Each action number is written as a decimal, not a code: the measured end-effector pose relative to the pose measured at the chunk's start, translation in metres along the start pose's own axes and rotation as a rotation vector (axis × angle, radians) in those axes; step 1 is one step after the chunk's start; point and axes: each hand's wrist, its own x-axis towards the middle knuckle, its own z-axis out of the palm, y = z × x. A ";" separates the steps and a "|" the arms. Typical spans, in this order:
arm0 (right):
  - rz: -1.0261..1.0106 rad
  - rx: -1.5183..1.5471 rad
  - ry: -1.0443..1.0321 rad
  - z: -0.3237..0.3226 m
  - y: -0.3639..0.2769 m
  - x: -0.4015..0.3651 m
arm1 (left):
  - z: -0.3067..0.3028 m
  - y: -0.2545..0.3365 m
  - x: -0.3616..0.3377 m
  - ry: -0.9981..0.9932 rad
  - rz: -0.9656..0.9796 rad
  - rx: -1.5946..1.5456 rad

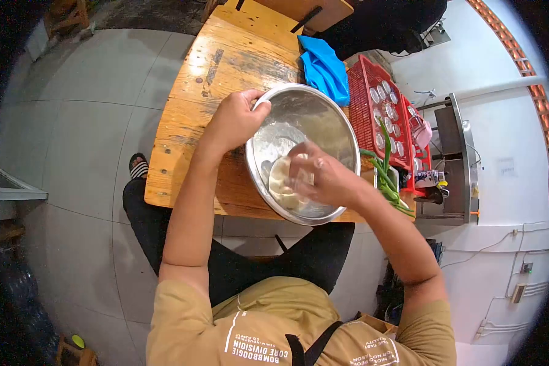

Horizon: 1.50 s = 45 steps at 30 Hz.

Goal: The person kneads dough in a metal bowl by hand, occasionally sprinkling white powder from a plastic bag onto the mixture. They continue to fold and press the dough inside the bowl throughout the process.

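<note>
A large steel mixing bowl [329,122] stands tilted on the wooden table near its front edge. My left hand [238,119] is closed around the bowl's rim at the upper left, with the thumb over the edge. Inside the bowl lies a pale, soft lump of dough [279,180] against the lower wall. My right hand [323,174] reaches into the bowl from the right, its curled fingers and thumb around part of the dough. Motion smears those fingertips. Whitish residue coats the bowl's floor beside the dough.
Beyond the bowl, a blue cloth or bag [324,68] rests on the wooden table [189,122]. Red plastic baskets [361,100] with several clear glasses stand to the right. Green onions [385,174] lie close to the bowl's right side. A steel counter [454,158] is farther right.
</note>
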 end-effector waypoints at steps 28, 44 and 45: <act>0.608 0.354 0.230 -0.012 -0.012 0.014 | -0.003 -0.002 -0.003 0.077 0.012 -0.009; -0.016 -0.511 0.456 0.052 0.014 0.062 | -0.001 -0.006 -0.002 0.092 0.131 0.066; 0.008 -0.484 0.478 0.050 0.017 0.073 | -0.003 -0.002 -0.004 0.104 0.128 0.096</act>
